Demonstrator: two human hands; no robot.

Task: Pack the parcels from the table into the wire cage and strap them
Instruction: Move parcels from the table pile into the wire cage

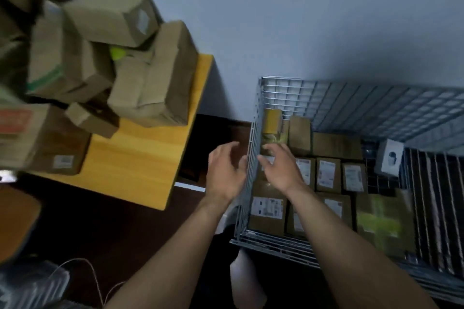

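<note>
Parcels (75, 52) heaped on the table (140, 158), up and to the left of both hands and well apart from them. Nearest of the heap a long parcel (155, 75) at the table's right edge, long axis running near to far along that edge, tilted on the boxes under it. More laid flat in rows (327, 174) on the floor of the cage (326, 88), labels up, with a yellowish box (272, 120) upright in the far left corner and a white box (389, 158) standing farther right. No strap in sight. Between table and cage, a gap of dark floor. Left hand (226, 173) just outside the cage's left wall, close to the wire, fingers spread and loosely bent, holding nothing. Right hand (281, 168) just inside that wall, above the rows, palm down, fingers apart and relaxed, empty as far as the blur allows; cannot tell whether its fingertips touch the parcel beneath. Both forearms reaching up from the bottom edge, nearly parallel, wrists straight. Left hand nearer the heap, so probably the one to lead a reach across the gap to the long parcel. Judged early to midway: much of the heap unpacked, strapping not yet begun.
</note>
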